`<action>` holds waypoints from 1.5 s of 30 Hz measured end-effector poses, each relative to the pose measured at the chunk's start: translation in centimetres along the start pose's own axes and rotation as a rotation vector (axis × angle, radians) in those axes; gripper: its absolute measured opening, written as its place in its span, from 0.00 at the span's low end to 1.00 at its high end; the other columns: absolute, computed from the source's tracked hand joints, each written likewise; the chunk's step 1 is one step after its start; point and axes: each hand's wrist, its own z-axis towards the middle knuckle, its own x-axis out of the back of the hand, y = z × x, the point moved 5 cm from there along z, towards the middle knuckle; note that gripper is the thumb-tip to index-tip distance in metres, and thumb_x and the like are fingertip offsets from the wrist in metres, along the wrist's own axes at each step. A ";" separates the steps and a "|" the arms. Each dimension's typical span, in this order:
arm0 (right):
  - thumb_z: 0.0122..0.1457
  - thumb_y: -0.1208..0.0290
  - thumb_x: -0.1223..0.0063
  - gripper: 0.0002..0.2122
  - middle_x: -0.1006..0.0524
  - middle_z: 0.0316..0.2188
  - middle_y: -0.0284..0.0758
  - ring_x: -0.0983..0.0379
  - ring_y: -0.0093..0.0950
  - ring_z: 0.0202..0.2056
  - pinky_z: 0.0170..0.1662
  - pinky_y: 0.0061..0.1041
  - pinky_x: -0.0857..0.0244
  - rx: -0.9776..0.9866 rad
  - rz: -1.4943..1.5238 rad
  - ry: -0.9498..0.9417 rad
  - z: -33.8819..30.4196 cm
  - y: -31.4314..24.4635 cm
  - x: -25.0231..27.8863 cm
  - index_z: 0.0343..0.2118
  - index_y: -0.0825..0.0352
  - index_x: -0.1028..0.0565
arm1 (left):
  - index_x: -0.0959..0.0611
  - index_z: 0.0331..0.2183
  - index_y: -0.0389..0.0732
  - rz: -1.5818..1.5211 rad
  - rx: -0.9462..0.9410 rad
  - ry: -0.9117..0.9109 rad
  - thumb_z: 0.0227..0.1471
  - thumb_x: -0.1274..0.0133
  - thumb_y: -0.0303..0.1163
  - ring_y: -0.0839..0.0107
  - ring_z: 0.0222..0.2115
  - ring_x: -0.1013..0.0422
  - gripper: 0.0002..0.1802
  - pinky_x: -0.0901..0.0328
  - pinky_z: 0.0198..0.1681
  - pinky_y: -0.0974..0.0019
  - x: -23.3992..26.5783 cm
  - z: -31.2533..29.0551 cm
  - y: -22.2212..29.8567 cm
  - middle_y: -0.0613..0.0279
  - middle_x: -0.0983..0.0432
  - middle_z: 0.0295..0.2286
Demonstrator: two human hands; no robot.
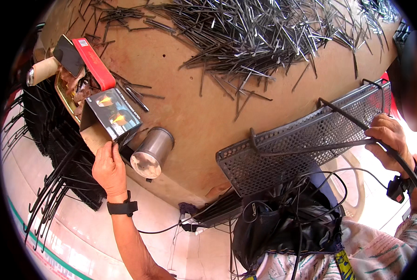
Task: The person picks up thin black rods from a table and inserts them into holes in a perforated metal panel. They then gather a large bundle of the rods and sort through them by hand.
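Note:
My left hand (pixel 109 170) is at the lower edge of an open cardboard box (pixel 117 112) with lamp pictures on its dark side. Its thumb and fingertips are pinched together there; what they hold, if anything, is too small to make out. Close by on the right lies a metal cylinder (pixel 153 151), tilted on the tabletop edge. At the right, my right hand (pixel 389 137) is closed around a black bent metal bar (pixel 353 119). That bar runs across a dark perforated metal basket (pixel 292 144), which slants along the table's near edge.
A large heap of thin dark metal pins (pixel 255 37) covers the far part of the brown table (pixel 185 112). A red box (pixel 94 63), a phone-like dark slab (pixel 70 55) and a brown roll (pixel 45 70) lie at left. Black hooked rods (pixel 54 191) hang beside the table. Loose cables cross a black bag (pixel 283 224) on my lap.

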 end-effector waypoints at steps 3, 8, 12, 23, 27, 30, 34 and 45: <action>0.39 0.68 0.45 0.16 0.34 0.22 0.41 0.36 0.38 0.26 0.28 0.32 0.42 -0.079 -0.163 -0.019 -0.6 -0.4 0.0 0.29 0.72 0.33 | 0.25 0.27 0.38 -0.010 0.005 0.006 0.41 0.50 0.26 0.62 0.22 0.33 0.05 0.38 0.24 0.68 -0.1 0.1 0.1 0.59 0.30 0.21; 0.39 0.67 0.46 0.18 0.33 0.30 0.45 0.36 0.43 0.35 0.38 0.37 0.41 -0.131 -0.405 0.054 -1.4 -1.4 0.1 0.32 0.73 0.34 | 0.25 0.27 0.38 -0.009 0.020 0.007 0.41 0.50 0.25 0.62 0.22 0.33 0.05 0.38 0.25 0.68 0.5 0.0 -0.4 0.58 0.30 0.21; 0.37 0.70 0.47 0.20 0.33 0.34 0.46 0.37 0.45 0.38 0.40 0.37 0.42 -0.161 -0.318 -0.040 -1.8 -0.7 0.1 0.35 0.74 0.35 | 0.25 0.28 0.36 -0.092 0.067 0.014 0.41 0.50 0.25 0.62 0.22 0.33 0.06 0.38 0.26 0.68 1.5 -0.2 -1.5 0.57 0.30 0.22; 0.39 0.78 0.49 0.16 0.32 0.28 0.44 0.36 0.41 0.29 0.33 0.35 0.42 -0.501 -0.731 0.096 -8.2 -0.7 0.4 0.35 0.73 0.34 | 0.24 0.28 0.33 -0.215 0.191 0.005 0.40 0.49 0.24 0.67 0.24 0.31 0.08 0.37 0.29 0.72 3.0 -0.8 -3.1 0.57 0.28 0.23; 0.36 0.79 0.45 0.09 0.35 0.14 0.37 0.40 0.31 0.14 0.18 0.29 0.47 -0.227 -0.054 -0.102 -7.8 -8.0 -3.2 0.22 0.71 0.32 | 0.24 0.28 0.34 -0.291 0.174 0.028 0.40 0.49 0.24 0.67 0.24 0.31 0.08 0.37 0.29 0.72 3.5 -0.1 -3.4 0.57 0.29 0.23; 0.33 0.80 0.43 0.11 0.35 0.14 0.36 0.39 0.31 0.16 0.17 0.28 0.47 -0.034 0.259 -0.067 -3.0 -12.6 -5.7 0.22 0.73 0.33 | 0.25 0.28 0.34 -0.291 0.230 0.007 0.39 0.48 0.24 0.67 0.24 0.31 0.08 0.37 0.29 0.72 3.2 -0.2 -3.7 0.57 0.29 0.23; 0.37 0.80 0.45 0.11 0.35 0.16 0.38 0.38 0.33 0.17 0.18 0.30 0.45 0.083 0.466 0.294 5.3 -14.5 -8.4 0.25 0.75 0.33 | 0.25 0.28 0.33 -0.337 0.243 0.002 0.39 0.48 0.24 0.68 0.23 0.31 0.08 0.37 0.29 0.72 3.8 -0.3 -5.0 0.57 0.29 0.23; 0.42 0.74 0.51 0.07 0.31 0.19 0.45 0.35 0.44 0.23 0.27 0.37 0.42 -0.079 0.450 0.206 28.0 -16.0 -19.7 0.24 0.72 0.31 | 0.25 0.27 0.31 -0.471 0.235 0.021 0.39 0.48 0.22 0.72 0.22 0.33 0.08 0.38 0.28 0.74 4.1 -0.2 -8.2 0.58 0.29 0.22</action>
